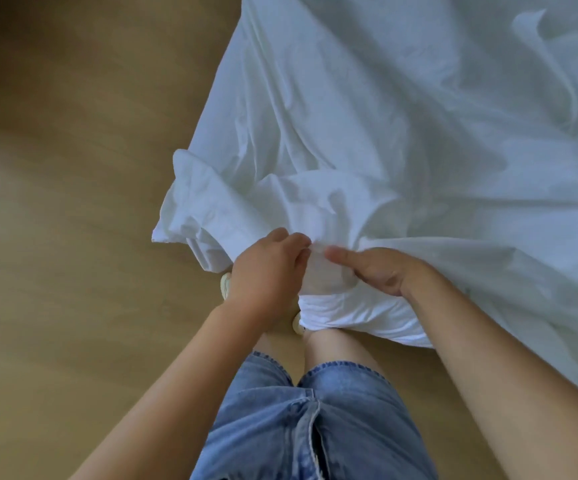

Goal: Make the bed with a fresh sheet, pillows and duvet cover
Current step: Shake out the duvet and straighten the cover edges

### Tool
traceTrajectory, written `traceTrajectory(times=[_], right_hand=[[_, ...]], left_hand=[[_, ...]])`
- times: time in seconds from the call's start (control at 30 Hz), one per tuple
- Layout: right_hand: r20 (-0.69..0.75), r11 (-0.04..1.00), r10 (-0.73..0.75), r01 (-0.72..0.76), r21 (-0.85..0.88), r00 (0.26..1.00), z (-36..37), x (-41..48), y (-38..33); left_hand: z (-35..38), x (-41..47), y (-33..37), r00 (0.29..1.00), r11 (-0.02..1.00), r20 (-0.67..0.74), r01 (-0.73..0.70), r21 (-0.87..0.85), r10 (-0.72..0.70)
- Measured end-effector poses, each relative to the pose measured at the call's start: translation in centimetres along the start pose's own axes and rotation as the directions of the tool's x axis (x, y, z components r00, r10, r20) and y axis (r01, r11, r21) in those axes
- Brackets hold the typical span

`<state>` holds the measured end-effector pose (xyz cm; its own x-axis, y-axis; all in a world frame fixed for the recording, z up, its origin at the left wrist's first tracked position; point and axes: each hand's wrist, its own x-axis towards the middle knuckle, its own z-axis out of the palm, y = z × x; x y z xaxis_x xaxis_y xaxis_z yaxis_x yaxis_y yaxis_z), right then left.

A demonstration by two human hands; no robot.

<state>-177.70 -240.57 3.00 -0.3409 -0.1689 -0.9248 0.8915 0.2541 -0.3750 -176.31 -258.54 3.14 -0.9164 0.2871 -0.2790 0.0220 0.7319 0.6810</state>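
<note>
A large white duvet cover [401, 133] lies crumpled, spreading from the centre to the upper right and hanging toward the floor. Its near edge is bunched in front of me, and a loose corner [183, 202] sticks out to the left. My left hand [266, 271] pinches the bunched edge from the left. From the right, my right hand [377, 271] grips the same fabric, its thumb pointing at the left hand. The two hands almost touch. The bed under the fabric is hidden.
A light wooden floor [73, 202] fills the left side and the bottom. My legs in denim shorts [298, 420] stand close to the fabric. Pale shoes [226, 284] peek out beneath my left hand.
</note>
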Motion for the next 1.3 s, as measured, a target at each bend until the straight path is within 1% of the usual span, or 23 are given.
traceTrajectory(times=[0.03, 0.07, 0.1, 0.17, 0.2, 0.27, 0.33, 0.43, 0.53, 0.57, 0.6, 0.67, 0.7, 0.73, 0.8, 0.9, 1.0, 1.03, 1.1, 1.17, 1.2, 1.27, 1.3], right_hand=[[0.066, 0.992, 0.061, -0.053, -0.112, 0.996, -0.1, -0.6, 0.6], [0.092, 0.986, 0.068, -0.054, -0.155, 0.993, -0.2, -0.9, 1.0], [0.091, 0.992, 0.039, -0.027, -0.123, 0.995, -0.3, -0.9, 1.2], [0.042, 0.990, -0.048, 0.042, 0.133, 0.998, -0.5, -0.6, 1.0], [0.017, 0.960, -0.101, 0.093, 0.263, 0.995, -0.5, -0.5, 0.8], [-0.006, 0.901, -0.188, 0.175, 0.397, 0.982, -0.2, -0.2, 0.5], [-0.061, 0.863, -0.231, 0.234, 0.449, 0.971, 0.3, 0.0, 0.1], [-0.169, 0.823, -0.258, 0.308, 0.478, 0.951, 0.3, -0.4, -0.7], [-0.124, 0.844, -0.291, 0.316, 0.434, 0.949, -0.4, -1.5, -0.9], [-0.089, 0.862, -0.291, 0.302, 0.408, 0.952, -0.6, -1.9, -0.8], [-0.063, 0.877, -0.286, 0.288, 0.386, 0.956, -0.8, -2.4, -0.8], [-0.044, 0.894, -0.288, 0.285, 0.344, 0.957, -1.2, -2.8, -0.6], [-0.045, 0.896, -0.302, 0.300, 0.326, 0.952, -1.4, -2.9, -0.6], [-0.050, 0.891, -0.319, 0.318, 0.324, 0.946, -1.4, -3.0, -0.7], [-0.094, 0.870, -0.353, 0.364, 0.334, 0.931, -1.4, -3.0, -1.0], [-0.195, 0.894, -0.347, 0.387, 0.228, 0.917, -1.1, -2.5, -1.3], [-0.204, 0.944, -0.306, 0.324, 0.059, 0.930, -1.3, -2.6, -1.5], [-0.221, 0.933, -0.327, 0.351, 0.083, 0.919, -1.8, -2.7, -1.6], [-0.215, 0.845, -0.428, 0.473, 0.249, 0.878, -3.3, -3.6, -2.3], [-0.146, 0.719, -0.531, 0.535, 0.444, 0.835, -5.0, -4.5, -3.2], [-0.125, 0.682, -0.557, 0.538, 0.496, 0.821, -5.5, -4.8, -3.6], [-0.130, 0.667, -0.569, 0.548, 0.505, 0.812, -6.1, -4.9, -4.0], [-0.155, 0.667, -0.572, 0.567, 0.483, 0.806, -6.1, -5.0, -4.2]], left_hand=[[0.4, -0.6, 0.5, 0.999, 1.000, 0.049, 0.005, 0.001, -0.005], [0.9, -1.1, 0.9, 0.992, 1.000, 0.122, 0.016, -0.018, -0.014], [1.5, -1.5, 1.0, 0.978, 0.996, 0.202, 0.057, -0.069, -0.042], [1.8, -1.8, 0.6, 0.932, 0.942, 0.331, 0.233, -0.241, -0.146], [1.8, -1.7, 0.2, 0.919, 0.893, 0.343, 0.311, -0.326, -0.195], [1.3, -0.8, -0.7, 0.924, 0.846, 0.277, 0.361, -0.393, -0.265], [0.6, 0.8, -1.2, 0.933, 0.866, 0.214, 0.351, -0.358, -0.289], [-0.4, 3.0, -0.7, 0.934, 0.939, 0.219, 0.316, -0.136, -0.283], [-0.2, 4.5, 0.9, 0.912, 0.949, 0.282, 0.316, -0.023, -0.297], [-0.1, 4.8, 1.5, 0.891, 0.937, 0.332, 0.346, -0.053, -0.310], [0.0, 5.1, 2.0, 0.856, 0.901, 0.403, 0.410, -0.145, -0.324], [0.0, 5.5, 2.9, 0.780, 0.746, 0.539, 0.557, -0.365, -0.318], [0.1, 5.7, 3.3, 0.768, 0.675, 0.562, 0.592, -0.440, -0.307], [0.1, 5.9, 3.7, 0.778, 0.626, 0.553, 0.597, -0.502, -0.298], [-0.1, 6.6, 4.8, 0.816, 0.594, 0.492, 0.566, -0.572, -0.304], [-1.0, 8.2, 7.1, 0.884, 0.673, 0.339, 0.466, -0.574, -0.323], [-1.4, 9.5, 10.1, 0.956, 0.805, 0.216, 0.284, -0.521, -0.198], [-1.5, 9.8, 11.0, 0.967, 0.823, 0.199, 0.239, -0.515, -0.156], [-1.9, 10.3, 12.2, 0.973, 0.796, 0.203, 0.211, -0.567, -0.114], [-2.4, 10.6, 12.2, 0.945, 0.769, 0.294, 0.291, -0.569, -0.140], [-2.4, 10.7, 12.0, 0.910, 0.777, 0.368, 0.368, -0.510, -0.189], [-2.3, 10.4, 11.4, 0.817, 0.783, 0.493, 0.506, -0.362, -0.299], [-2.2, 10.3, 11.4, 0.792, 0.774, 0.515, 0.538, -0.335, -0.327]])
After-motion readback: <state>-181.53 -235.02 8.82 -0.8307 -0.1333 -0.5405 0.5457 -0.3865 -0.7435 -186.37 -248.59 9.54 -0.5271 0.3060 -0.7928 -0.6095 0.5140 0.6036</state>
